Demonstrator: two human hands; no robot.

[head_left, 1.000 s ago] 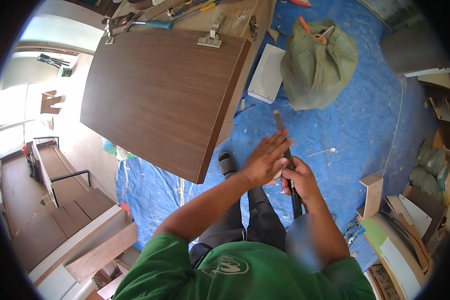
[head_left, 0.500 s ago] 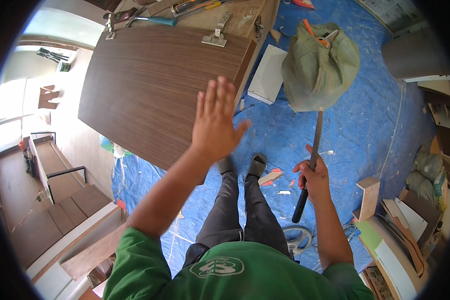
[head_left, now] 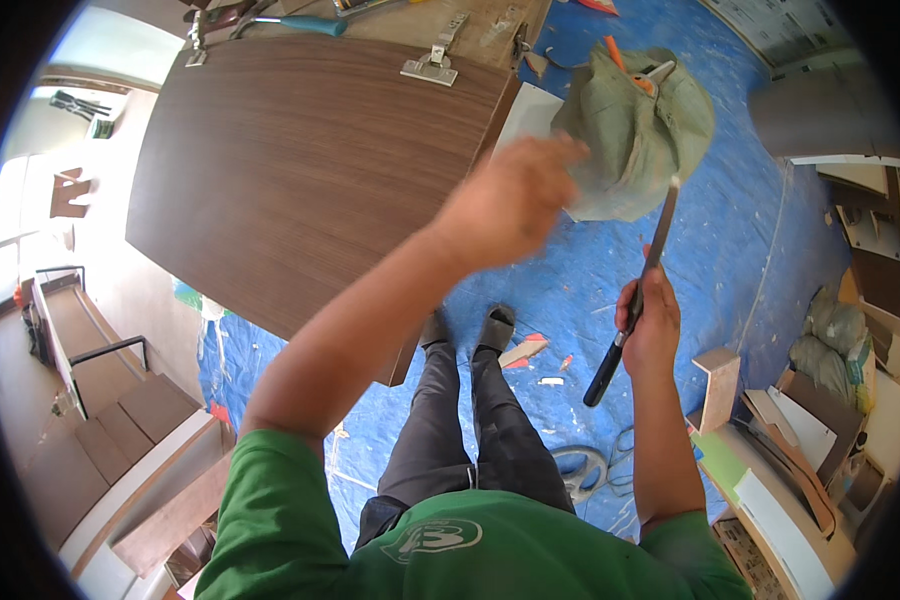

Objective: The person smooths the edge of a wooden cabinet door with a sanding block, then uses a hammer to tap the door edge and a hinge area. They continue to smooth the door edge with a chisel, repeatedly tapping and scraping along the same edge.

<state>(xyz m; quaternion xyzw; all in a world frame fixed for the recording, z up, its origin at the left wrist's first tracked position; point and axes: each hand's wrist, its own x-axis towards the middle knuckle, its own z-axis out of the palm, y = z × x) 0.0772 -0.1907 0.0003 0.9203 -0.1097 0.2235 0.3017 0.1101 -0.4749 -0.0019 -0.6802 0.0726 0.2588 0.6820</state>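
Note:
My right hand [head_left: 653, 325] is closed around a long flat file [head_left: 664, 225], its dark blade pointing up and away and its black handle sticking out below the palm. My left hand [head_left: 510, 205] is raised in front of the right edge of a dark wood-grain panel [head_left: 310, 190], blurred by motion. Whether its fingers are closed cannot be made out. Two metal hinges, one at the right [head_left: 430, 66] and one at the left [head_left: 197, 48], sit along the panel's far edge. Beyond the file's tip stands a bulging olive-green cloth bag [head_left: 635, 140] with orange-handled tools poking out.
A teal-handled tool [head_left: 313, 24] lies on the wooden surface behind the panel. Partly hidden by my left hand, a white board [head_left: 530, 115] rests on the blue tarp [head_left: 740, 230]. Offcuts [head_left: 523, 350] lie near my feet. Stacked boards [head_left: 770, 470] stand at the right.
My left hand has swung right, away from over the panel, its spread fingers now bunched in a blur. My right hand has lifted the file slightly up and to the right.

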